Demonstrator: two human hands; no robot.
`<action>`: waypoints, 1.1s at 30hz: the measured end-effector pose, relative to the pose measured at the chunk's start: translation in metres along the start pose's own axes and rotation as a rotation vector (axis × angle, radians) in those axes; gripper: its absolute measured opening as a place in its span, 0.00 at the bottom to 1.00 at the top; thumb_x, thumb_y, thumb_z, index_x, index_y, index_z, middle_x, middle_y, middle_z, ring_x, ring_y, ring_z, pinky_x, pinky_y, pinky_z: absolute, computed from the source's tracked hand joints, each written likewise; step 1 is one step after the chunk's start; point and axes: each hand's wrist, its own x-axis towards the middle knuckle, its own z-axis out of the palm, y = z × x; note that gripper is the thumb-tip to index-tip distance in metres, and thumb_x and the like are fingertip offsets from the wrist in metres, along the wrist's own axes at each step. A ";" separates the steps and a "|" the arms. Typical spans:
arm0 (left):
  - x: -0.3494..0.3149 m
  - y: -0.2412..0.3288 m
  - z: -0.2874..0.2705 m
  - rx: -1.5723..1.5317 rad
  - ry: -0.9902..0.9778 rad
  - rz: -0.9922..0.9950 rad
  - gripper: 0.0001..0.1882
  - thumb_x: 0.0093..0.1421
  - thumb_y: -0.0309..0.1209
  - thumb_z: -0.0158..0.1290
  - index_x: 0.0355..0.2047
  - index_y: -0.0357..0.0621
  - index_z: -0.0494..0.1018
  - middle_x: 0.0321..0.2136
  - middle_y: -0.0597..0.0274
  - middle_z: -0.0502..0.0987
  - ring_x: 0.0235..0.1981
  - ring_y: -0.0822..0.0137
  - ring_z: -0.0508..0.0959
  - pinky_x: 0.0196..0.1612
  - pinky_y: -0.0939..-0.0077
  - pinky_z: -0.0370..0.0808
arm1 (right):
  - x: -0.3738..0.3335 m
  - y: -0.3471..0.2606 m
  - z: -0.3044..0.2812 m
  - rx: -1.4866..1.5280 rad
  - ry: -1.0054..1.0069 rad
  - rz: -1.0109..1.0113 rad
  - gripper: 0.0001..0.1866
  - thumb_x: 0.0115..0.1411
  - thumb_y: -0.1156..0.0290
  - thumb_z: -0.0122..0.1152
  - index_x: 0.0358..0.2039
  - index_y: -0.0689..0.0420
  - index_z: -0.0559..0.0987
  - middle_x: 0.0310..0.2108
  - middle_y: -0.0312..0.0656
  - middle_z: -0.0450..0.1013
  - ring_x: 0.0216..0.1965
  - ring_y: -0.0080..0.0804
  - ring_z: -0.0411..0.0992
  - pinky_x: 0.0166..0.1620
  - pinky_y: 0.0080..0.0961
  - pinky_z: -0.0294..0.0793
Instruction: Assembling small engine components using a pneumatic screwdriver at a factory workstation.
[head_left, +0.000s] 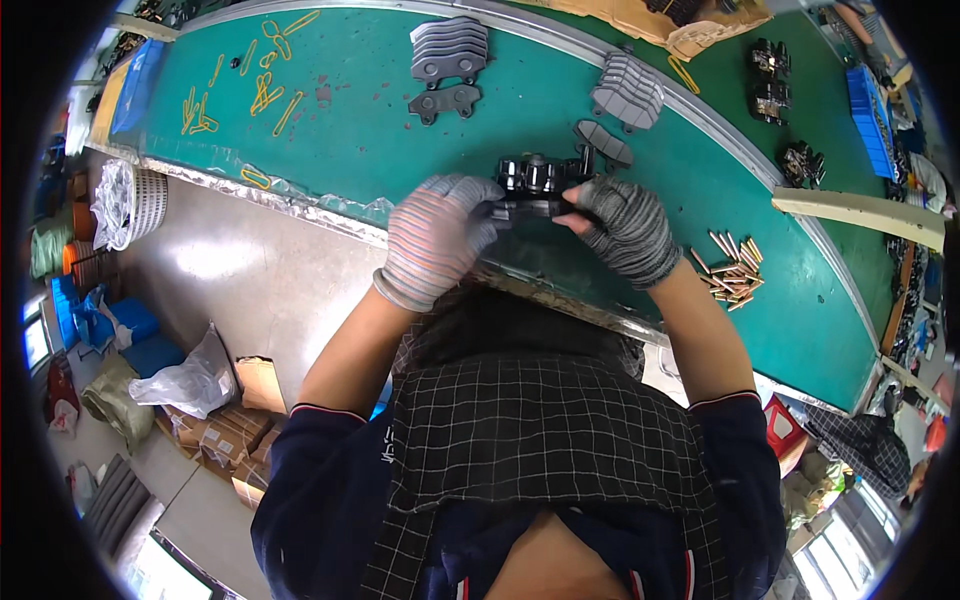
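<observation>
A glossy black brake caliper (538, 178) is at the table's near edge, between my two hands. My left hand (434, 238), in a light striped glove, closes on its left end; motion blurs the fingers. On the right end, my right hand (630, 228) grips with bare fingertips out of a dark grey knit glove. A dark flat piece runs along the caliper's near side; its kind is unclear. Just beyond lies a loose grey brake pad (606, 143), near a row of brake pads (628, 92). Farther left are another stack of brake pads (449, 50) and a single pad (445, 102).
Copper-coloured pins (732, 270) lie heaped at the right. Yellow wire clips (265, 92) are scattered at the far left. Beyond the metal rail (690, 115) stand more black calipers (770, 80) and a blue bin (870, 122). A pale bar (860, 215) crosses the right side.
</observation>
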 end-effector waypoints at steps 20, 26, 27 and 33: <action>0.094 -0.019 0.031 0.444 0.038 0.458 0.29 0.40 0.35 0.69 0.41 0.41 0.71 0.39 0.52 0.75 0.39 0.55 0.75 0.41 0.64 0.74 | -0.081 0.009 -0.135 -0.659 -0.309 0.854 0.11 0.51 0.61 0.66 0.33 0.53 0.81 0.36 0.42 0.75 0.35 0.44 0.74 0.39 0.36 0.74; 0.062 0.036 0.054 -0.985 -0.099 -0.325 0.26 0.50 0.38 0.65 0.46 0.42 0.69 0.37 0.59 0.77 0.35 0.63 0.77 0.38 0.68 0.77 | -0.095 0.024 -0.125 -0.785 -0.374 0.689 0.08 0.53 0.64 0.63 0.26 0.54 0.79 0.30 0.42 0.73 0.36 0.43 0.73 0.39 0.37 0.74; 0.055 0.027 0.065 -1.245 -0.140 -0.496 0.27 0.53 0.42 0.63 0.48 0.43 0.69 0.37 0.61 0.77 0.36 0.66 0.77 0.38 0.70 0.77 | -0.091 0.025 -0.123 -0.766 -0.367 0.665 0.08 0.53 0.64 0.63 0.26 0.54 0.79 0.30 0.42 0.73 0.36 0.43 0.73 0.39 0.37 0.74; 0.040 0.050 0.070 -1.658 -0.244 -0.915 0.32 0.57 0.57 0.53 0.50 0.44 0.68 0.36 0.61 0.77 0.36 0.68 0.79 0.38 0.75 0.78 | -0.054 -0.002 -0.105 -0.255 -0.194 0.791 0.09 0.50 0.68 0.61 0.32 0.56 0.77 0.32 0.45 0.74 0.35 0.41 0.74 0.36 0.35 0.75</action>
